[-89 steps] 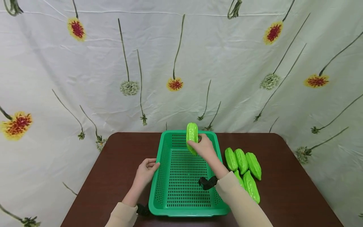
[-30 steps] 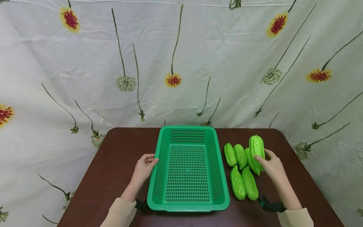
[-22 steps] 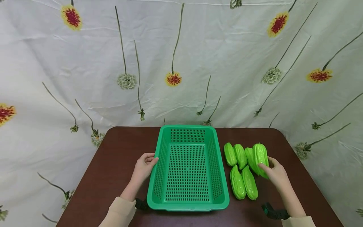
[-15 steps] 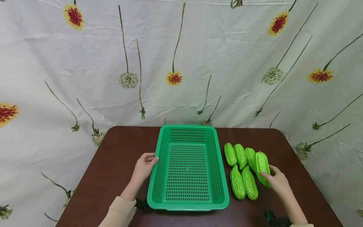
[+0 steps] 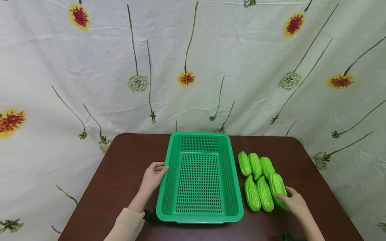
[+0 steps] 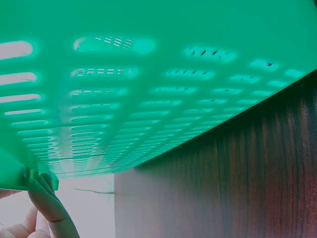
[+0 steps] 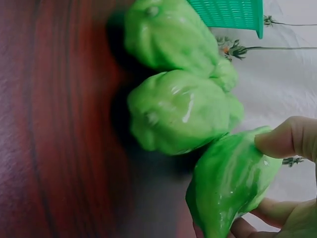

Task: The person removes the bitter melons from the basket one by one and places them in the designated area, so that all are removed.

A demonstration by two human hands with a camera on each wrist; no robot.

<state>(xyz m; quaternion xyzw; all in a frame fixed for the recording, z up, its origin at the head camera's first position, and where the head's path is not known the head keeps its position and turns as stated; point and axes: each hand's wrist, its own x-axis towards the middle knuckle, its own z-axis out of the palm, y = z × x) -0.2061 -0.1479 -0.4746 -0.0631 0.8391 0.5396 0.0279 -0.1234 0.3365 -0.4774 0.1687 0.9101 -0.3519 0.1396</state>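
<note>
A green plastic basket (image 5: 199, 219) with slotted walls stands on the dark wooden table. At its left rim my left hand (image 5: 152, 175) pinches the edge between thumb and fingers; the left wrist view shows a finger (image 6: 49, 208) curled at the rim beside the slotted wall. To the right of the basket, my right hand (image 5: 295, 201) grips a glossy green bitter melon (image 5: 277, 189), thumb on one side and fingers on the other. In the right wrist view this bitter melon (image 7: 230, 183) is tilted, close against its neighbour. Whether it touches the table is hidden.
Several more bitter melons lie in two rows beside the basket, among them one at the back left (image 5: 244, 164) and one in front (image 5: 265, 194). A white flowered cloth (image 5: 247, 60) hangs behind the table (image 5: 126, 154).
My right hand first held a bitter melon over the basket, then carried it right, and lowered it toward the front end of the group. My left hand has stayed at the basket rim.
</note>
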